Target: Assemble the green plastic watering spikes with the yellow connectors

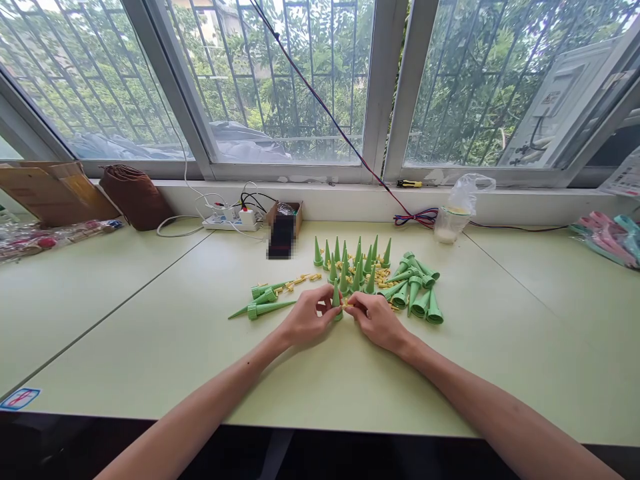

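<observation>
Greenish table (125, 363) | cup (453, 223): whitish contents (445, 235) | left hand (310, 312) holds green cone (336, 293)

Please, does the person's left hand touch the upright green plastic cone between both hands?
Touching: in the head view, the left hand has its thumb against the lower part of the upright green plastic cone.

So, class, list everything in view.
Upright cones: many, green, centre
Lying cones: several, green, both sides
Bits: many, yellow, among cones
Table: one, green, beneath
Blurred item: one, black, back
Box: one, brown, back
Power strip: one, white, back
Cables: several, mixed, back
Bundle: one, brown, back left
Carton: one, brown, far left
Packets: several, multicoloured, both ends
Cup: one, clear, back right
Tool: one, yellow, sill
Sticker: one, white, front left
Windows: several, grey-framed, behind
Foliage: lots, green, outside
Hands: two, centre
</observation>
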A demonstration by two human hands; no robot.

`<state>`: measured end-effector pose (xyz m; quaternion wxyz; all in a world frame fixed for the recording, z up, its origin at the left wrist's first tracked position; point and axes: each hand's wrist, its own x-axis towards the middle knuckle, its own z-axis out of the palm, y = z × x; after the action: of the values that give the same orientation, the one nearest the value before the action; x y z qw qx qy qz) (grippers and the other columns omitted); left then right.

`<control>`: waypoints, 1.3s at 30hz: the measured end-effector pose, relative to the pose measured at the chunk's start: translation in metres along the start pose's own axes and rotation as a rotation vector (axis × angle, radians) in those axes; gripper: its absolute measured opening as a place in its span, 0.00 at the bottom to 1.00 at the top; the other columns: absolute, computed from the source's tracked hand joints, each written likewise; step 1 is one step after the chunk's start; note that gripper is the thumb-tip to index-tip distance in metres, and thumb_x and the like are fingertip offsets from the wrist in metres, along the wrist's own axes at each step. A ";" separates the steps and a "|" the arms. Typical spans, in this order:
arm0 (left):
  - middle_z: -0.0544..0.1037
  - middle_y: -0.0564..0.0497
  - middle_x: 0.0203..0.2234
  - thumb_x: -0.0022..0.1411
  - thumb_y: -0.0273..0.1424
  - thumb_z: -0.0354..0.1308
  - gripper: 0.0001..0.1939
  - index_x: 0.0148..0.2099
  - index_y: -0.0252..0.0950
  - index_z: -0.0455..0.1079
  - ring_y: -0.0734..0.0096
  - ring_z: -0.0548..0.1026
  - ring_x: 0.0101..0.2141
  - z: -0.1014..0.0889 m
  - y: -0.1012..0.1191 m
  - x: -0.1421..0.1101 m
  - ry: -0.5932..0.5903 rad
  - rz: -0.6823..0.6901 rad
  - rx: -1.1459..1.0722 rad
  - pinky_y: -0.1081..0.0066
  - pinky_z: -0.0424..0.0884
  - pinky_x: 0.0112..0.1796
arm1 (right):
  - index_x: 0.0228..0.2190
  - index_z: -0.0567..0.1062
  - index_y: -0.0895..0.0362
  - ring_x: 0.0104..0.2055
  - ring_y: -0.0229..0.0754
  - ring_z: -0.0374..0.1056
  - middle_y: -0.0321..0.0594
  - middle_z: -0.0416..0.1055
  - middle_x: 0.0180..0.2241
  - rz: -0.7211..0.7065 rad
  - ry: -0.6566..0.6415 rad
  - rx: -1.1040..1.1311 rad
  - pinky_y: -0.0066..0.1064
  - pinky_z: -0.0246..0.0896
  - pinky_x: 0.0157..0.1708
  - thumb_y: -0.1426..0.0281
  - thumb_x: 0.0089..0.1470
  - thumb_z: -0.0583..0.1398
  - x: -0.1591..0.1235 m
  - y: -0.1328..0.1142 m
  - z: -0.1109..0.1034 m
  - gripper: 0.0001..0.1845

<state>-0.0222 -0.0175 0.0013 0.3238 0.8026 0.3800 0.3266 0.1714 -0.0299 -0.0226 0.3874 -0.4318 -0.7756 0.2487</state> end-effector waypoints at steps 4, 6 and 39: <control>0.67 0.55 0.25 0.61 0.30 0.56 0.05 0.40 0.34 0.69 0.76 0.66 0.25 0.000 0.001 -0.001 0.011 0.020 0.043 0.73 0.73 0.30 | 0.28 0.71 0.56 0.25 0.37 0.61 0.34 0.69 0.23 0.000 -0.005 -0.016 0.27 0.51 0.27 0.72 0.60 0.57 -0.001 0.000 0.000 0.08; 0.67 0.55 0.24 0.61 0.29 0.56 0.05 0.39 0.35 0.69 0.77 0.66 0.25 0.000 0.001 -0.001 0.014 0.031 0.064 0.73 0.72 0.31 | 0.28 0.71 0.56 0.25 0.37 0.61 0.34 0.69 0.24 -0.001 -0.006 -0.026 0.27 0.52 0.28 0.72 0.60 0.57 -0.001 0.001 0.000 0.08; 0.73 0.50 0.30 0.63 0.31 0.55 0.07 0.41 0.34 0.69 0.72 0.72 0.31 -0.004 0.002 0.002 0.020 0.026 -0.045 0.70 0.75 0.34 | 0.24 0.67 0.56 0.23 0.36 0.56 0.33 0.65 0.21 0.014 0.046 -0.063 0.27 0.49 0.25 0.62 0.66 0.51 0.001 -0.001 0.001 0.20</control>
<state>-0.0231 -0.0157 0.0057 0.3336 0.7967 0.3652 0.3474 0.1699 -0.0299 -0.0216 0.3897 -0.4547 -0.7710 0.2169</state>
